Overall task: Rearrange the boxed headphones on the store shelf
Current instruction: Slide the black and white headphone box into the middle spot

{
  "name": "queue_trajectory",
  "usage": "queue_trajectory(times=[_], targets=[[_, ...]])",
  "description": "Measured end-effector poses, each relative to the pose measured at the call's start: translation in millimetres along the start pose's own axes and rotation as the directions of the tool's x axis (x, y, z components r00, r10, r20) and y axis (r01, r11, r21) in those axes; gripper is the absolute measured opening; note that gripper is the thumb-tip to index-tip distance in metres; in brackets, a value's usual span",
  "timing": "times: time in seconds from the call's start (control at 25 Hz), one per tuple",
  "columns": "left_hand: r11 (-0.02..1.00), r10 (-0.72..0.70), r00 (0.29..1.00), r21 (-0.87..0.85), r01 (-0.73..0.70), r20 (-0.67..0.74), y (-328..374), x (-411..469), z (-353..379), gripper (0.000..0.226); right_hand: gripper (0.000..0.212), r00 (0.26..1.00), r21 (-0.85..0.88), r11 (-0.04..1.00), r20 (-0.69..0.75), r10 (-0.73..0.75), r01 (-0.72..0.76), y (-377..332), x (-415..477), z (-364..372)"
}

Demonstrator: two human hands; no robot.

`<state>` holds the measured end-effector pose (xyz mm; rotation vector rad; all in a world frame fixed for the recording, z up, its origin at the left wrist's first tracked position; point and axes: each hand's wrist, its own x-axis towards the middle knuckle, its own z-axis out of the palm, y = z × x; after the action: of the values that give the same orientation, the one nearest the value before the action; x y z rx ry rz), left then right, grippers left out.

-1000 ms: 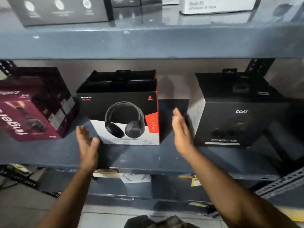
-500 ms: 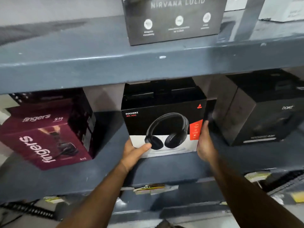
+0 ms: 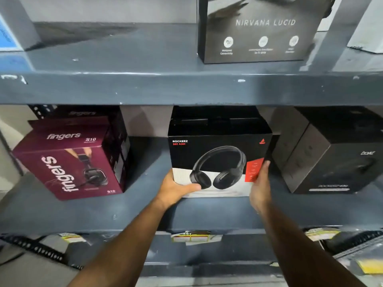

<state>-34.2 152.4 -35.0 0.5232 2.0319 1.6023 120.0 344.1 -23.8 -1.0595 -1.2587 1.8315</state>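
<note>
A black-and-white Rockerz headphone box (image 3: 217,154) stands in the middle of the grey shelf (image 3: 145,212). My left hand (image 3: 176,188) grips its lower left corner, thumb across the front. My right hand (image 3: 260,183) presses flat against its right side by the red panel. A maroon Fingers S10 box (image 3: 70,162) sits tilted at the left. A black boAt box (image 3: 333,160) stands at the right, close to my right hand.
The upper shelf (image 3: 186,88) hangs low over the boxes and carries a grey Nirvana Lucid box (image 3: 261,32). Price labels (image 3: 192,237) hang on the shelf's front edge. Perforated metal rails (image 3: 31,248) lie below at the left and right.
Both hands have gone from open and apart from the Rockerz box to clasping its two sides. The view has shifted so that the box now sits centred.
</note>
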Motion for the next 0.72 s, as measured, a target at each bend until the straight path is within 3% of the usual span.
queue_trajectory(times=[0.2, 0.36, 0.44, 0.64, 0.72], targets=[[1.0, -0.031, 1.0, 0.008, 0.031, 0.003, 1, -1, -2, 0.09, 0.085, 0.994, -0.166, 0.986, -0.112, -0.004, -0.014, 0, -5, -5], [0.999, -0.035, 0.999, 0.008, 0.035, -0.012, -2, -1, -1, 0.086, 0.12, 0.996, -0.202, 0.978, -0.086, 0.032, -0.049, 1, -7, -7], [1.0, -0.028, 0.999, 0.002, 0.028, -0.023, -2, -2, 1, 0.077, 0.106, 0.997, -0.193, 0.98, -0.071, 0.042, -0.055, -1, -8, -6], [1.0, 0.005, 1.0, -0.02, -0.004, 0.01, -2, -3, 6, 0.081, 0.057, 0.995, -0.245, 0.969, -0.095, -0.043, 0.018, 6, 7, -11], [0.999, 0.027, 0.999, -0.034, -0.026, 0.024, -9, -2, 5, 0.078, 0.058, 0.987, -0.215, 0.976, -0.141, -0.072, 0.04, 4, 9, -10]])
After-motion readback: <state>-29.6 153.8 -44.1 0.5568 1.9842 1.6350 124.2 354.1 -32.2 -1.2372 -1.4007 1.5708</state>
